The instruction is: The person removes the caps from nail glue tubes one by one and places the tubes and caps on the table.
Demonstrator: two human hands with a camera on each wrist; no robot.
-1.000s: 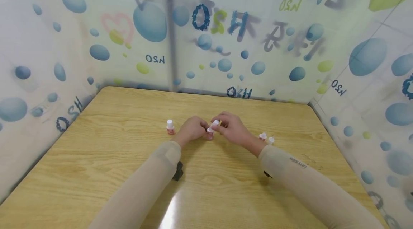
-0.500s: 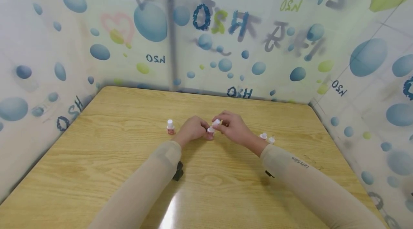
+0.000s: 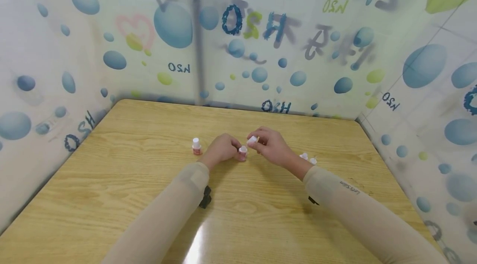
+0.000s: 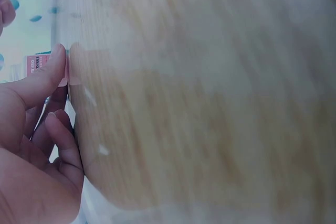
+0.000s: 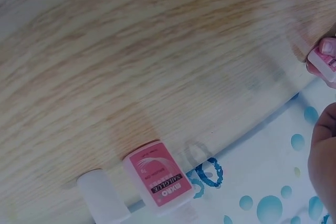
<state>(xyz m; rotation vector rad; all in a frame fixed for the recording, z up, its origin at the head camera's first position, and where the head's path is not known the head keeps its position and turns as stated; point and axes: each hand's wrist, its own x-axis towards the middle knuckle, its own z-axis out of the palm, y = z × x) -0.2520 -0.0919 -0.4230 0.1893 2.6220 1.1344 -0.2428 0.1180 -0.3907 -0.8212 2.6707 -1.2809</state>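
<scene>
A small nail glue bottle (image 3: 243, 153) with a red label stands on the table, and my left hand (image 3: 223, 148) pinches it between thumb and fingers. Its white neck shows bare in the head view. Just up and right of that neck, my right hand (image 3: 273, 147) pinches a white cap (image 3: 252, 140), tilted and apart from the bottle. The left wrist view shows the thumb lying across the red label (image 4: 39, 64). In the right wrist view, only the edge of the right hand (image 5: 323, 166) appears; the cap is out of sight there.
A capped nail glue bottle (image 3: 196, 147) stands left of the left hand. Beyond the right wrist stand another nail glue bottle (image 5: 160, 177) and a loose white cap (image 5: 103, 198), side by side. A patterned wall covering (image 3: 238, 78) borders the wooden table (image 3: 156, 127).
My right hand has moved slightly up and right, drawing the white cap off the bottle's neck. My left hand and the bottle have stayed in place.
</scene>
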